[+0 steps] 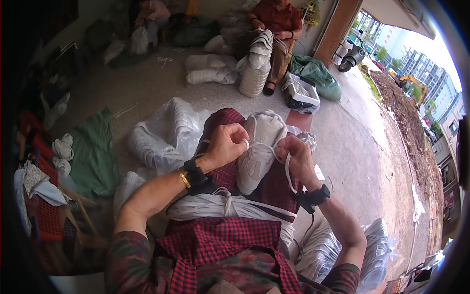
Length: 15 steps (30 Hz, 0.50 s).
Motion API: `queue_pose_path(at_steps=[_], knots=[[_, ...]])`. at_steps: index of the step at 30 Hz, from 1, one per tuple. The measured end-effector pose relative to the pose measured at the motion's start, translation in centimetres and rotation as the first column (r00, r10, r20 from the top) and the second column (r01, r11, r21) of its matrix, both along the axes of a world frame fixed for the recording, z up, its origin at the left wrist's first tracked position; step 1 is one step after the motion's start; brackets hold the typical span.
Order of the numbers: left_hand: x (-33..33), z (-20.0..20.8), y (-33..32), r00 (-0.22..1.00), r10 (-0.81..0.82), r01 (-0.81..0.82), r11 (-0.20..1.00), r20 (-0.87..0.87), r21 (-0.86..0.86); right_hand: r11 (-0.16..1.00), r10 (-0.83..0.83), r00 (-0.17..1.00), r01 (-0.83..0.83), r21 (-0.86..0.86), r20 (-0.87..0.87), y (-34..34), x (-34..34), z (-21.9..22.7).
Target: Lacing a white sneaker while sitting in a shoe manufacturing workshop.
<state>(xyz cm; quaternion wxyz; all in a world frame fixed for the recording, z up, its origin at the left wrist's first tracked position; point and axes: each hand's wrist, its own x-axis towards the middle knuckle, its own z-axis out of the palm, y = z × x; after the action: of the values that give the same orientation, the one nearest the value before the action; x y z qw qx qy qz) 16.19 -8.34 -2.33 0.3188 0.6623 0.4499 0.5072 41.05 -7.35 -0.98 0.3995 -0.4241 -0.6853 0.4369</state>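
Observation:
A white sneaker (254, 165) rests on my lap between my thighs, its toe pointing toward me. Pinched in my left hand (221, 149), just left of the shoe, is one part of a white shoelace (265, 145). My right hand (295, 159) grips the lace on the other side, and a loose end hangs below its fingers. Between the two hands the lace runs across the upper part of the shoe. A thick bundle of white laces (205, 205), tied round its middle, lies across my lap over the red checked apron (215, 240).
Plastic-wrapped stacks of white shoe parts (169, 132) lie left of my knees, with another bag (338, 252) at lower right. A green cloth (95, 157) and red basket (49, 206) are at left. Ahead sits a person (281, 24) handling white shoe parts, near an open box (302, 92).

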Motion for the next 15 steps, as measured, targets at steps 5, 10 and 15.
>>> queue_pose_path(at_steps=[5,10,15], knots=[[0.8,1.5,0.6,0.985,-0.016,0.032,0.995,-0.17,0.092,0.999,0.031,0.999,-0.029,-0.039,0.04,0.2,0.4,1.0],[-0.9,1.9,1.4,0.948,-0.179,0.217,0.968,-0.265,0.123,0.816,-0.051,0.828,-0.288,0.502,0.559,0.5,1.3,6.0],[-1.4,4.5,2.6,0.708,-0.168,0.364,0.919,-0.686,0.151,0.847,0.075,0.936,-0.242,0.473,0.345,1.8,-3.3,6.9]])
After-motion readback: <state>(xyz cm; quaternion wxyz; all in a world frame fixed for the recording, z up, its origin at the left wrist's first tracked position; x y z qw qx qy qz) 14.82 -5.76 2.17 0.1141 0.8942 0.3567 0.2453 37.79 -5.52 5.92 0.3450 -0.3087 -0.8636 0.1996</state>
